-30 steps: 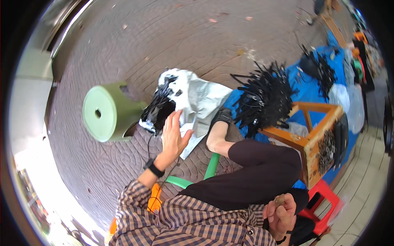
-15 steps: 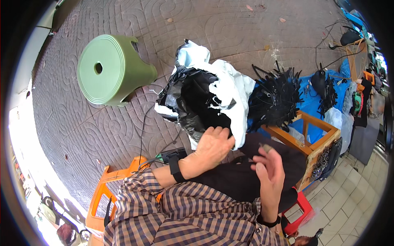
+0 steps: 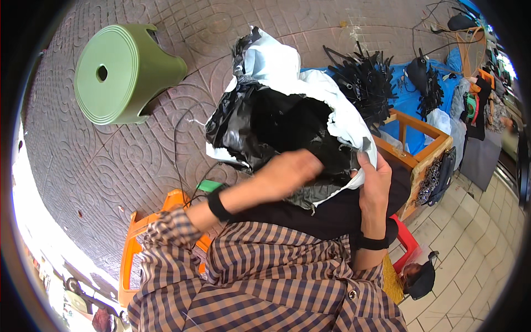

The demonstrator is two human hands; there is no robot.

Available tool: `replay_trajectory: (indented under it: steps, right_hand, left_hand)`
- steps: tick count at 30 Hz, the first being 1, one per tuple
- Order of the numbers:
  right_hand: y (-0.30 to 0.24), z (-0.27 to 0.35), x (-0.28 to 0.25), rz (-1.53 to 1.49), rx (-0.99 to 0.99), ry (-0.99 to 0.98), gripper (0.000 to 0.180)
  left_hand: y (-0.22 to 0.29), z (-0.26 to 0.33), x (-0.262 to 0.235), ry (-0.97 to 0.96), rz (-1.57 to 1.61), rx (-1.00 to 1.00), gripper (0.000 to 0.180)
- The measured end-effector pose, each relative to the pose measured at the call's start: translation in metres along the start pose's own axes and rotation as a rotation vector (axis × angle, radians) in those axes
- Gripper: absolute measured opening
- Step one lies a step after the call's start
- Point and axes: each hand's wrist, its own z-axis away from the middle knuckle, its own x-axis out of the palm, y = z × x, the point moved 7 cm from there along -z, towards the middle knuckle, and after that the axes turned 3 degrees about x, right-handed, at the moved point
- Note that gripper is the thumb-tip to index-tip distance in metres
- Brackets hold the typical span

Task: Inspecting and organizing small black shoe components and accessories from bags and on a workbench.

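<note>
A large plastic bag point(image 3: 276, 61), white outside and black inside, gapes in front of me with a torn, ragged rim. My right hand point(image 3: 376, 180) pinches the rim on its right side, thumb over the edge. Over the near part of the opening is my left hand point(image 3: 290, 172), its fingers smeared by motion; whether it holds anything does not show. The dark inside hides any contents. Both wrists wear black bands.
A green plastic stool point(image 3: 108, 74) lies on its side at the left. Bundles of black straps point(image 3: 362, 83) sit on a blue sheet point(image 3: 406, 91). Nearby are a wooden frame point(image 3: 423, 124), an orange stool point(image 3: 133, 238) and a red stool point(image 3: 406, 243).
My right hand has gone from free in the air to gripping the bag's right rim. The bag mouth has spread wider and tilted toward me. My left hand has shifted slightly over the opening.
</note>
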Motion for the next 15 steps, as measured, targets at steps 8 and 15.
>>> replay_trajectory:
  steps: [8,15]
  right_hand:
    - [0.014,0.004,-0.006,-0.081,0.116,-0.035,0.033]
    - [0.021,0.004,-0.022,-0.355,0.186,-0.104,0.031]
  left_hand:
    - [-0.120,-0.089,-0.051,0.128,-0.817,0.189,0.032]
    - [-0.173,-0.165,-0.099,-0.322,-1.024,-0.400,0.060]
